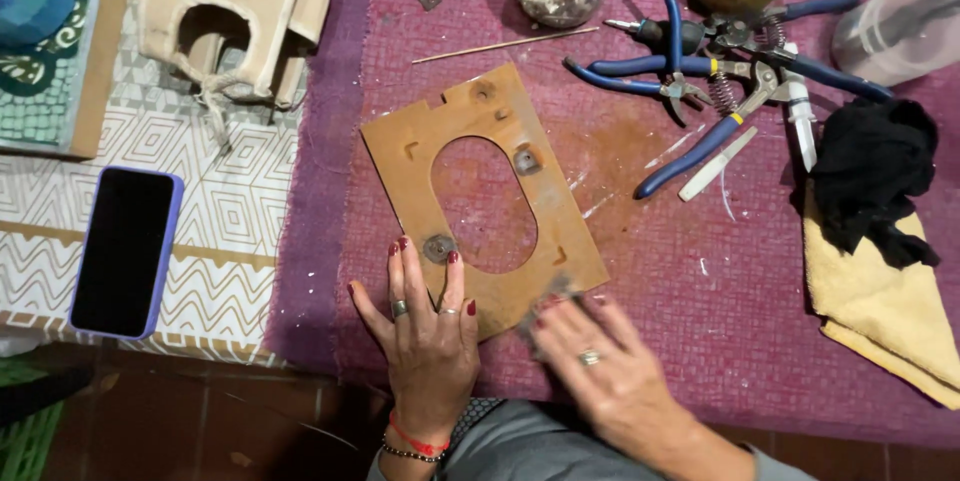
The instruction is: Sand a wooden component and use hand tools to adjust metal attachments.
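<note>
A purple cloth (pixel 640 271) covers the counter, with a patterned mat (pixel 230 231) at nine o'clock. Near the centre lies a brown wooden plate (pixel 400 156) with an oval cut-out. The left hand (pixel 428 326) lies flat and open on its near edge, fingers spread, pinning it. The right hand (pixel 600 366), blurred, seems to pinch a small grey abrasive piece (pixel 548 299) against the plate's five o'clock corner; its grip is unclear. This looks like sanding the edge; further rubbing calls for steady downward pressure. Blue-handled pliers (pixel 690 91) lie at two o'clock.

Dark phone screen (pixel 124 251) (purple-cased), far left
</note>
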